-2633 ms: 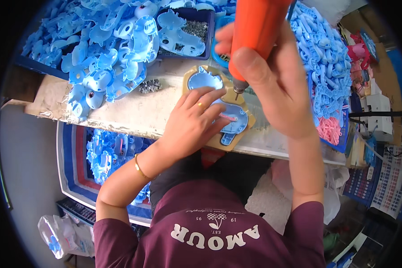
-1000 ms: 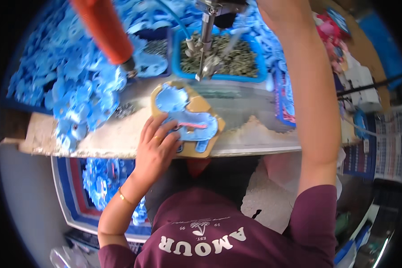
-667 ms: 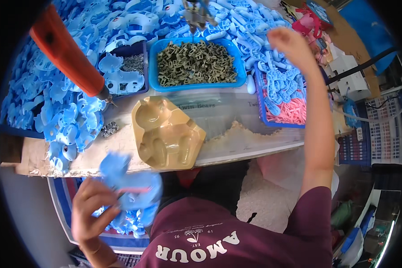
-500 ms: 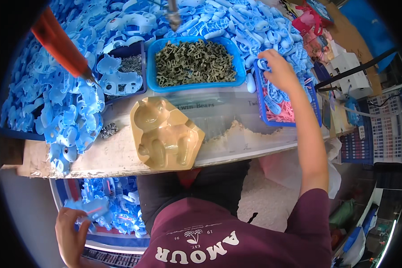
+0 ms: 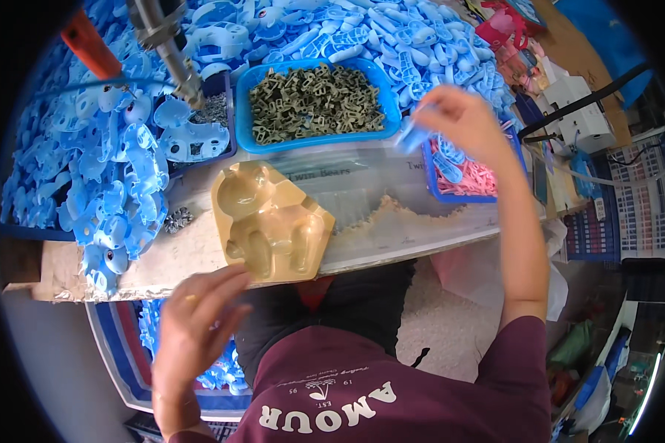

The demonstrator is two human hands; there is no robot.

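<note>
1. Two bare hands are in view, and the nearer is the left hand (image 5: 199, 317), in front of the front edge of the tabletop (image 5: 151, 269), toward its left corner. Its grip is released, fingers loosely bent.
2. Lower down, beneath the front edge, a striped bin (image 5: 133, 395) holds blue plastic assemblies (image 5: 222, 373), partly hidden by that hand.
3. A golden mould (image 5: 273, 221) lies at the front edge, left of the middle, hollows facing up. The left fingertips are just beside its near left corner; whether they touch it cannot be told.
4. Dark metal bits (image 5: 177, 220) form a small pile between the mould and the blue shells (image 5: 140, 177) heaped along the left side.
5. Beyond the mould, the right hand (image 5: 454, 122) hangs over the right half, its grip clenched on a small blue piece (image 5: 412, 138), blurred.
6. Near the right edge, a dark-blue basket (image 5: 462, 198) holds pink strips (image 5: 480, 179) and some blue parts.
7. Farther back, a light-blue tray (image 5: 325, 138) is filled with grey-green clips (image 5: 318, 100).
8. Toward the back edge, loose blue parts (image 5: 414, 44) are piled; an orange driver (image 5: 92, 46) hangs above the back left corner.
</note>
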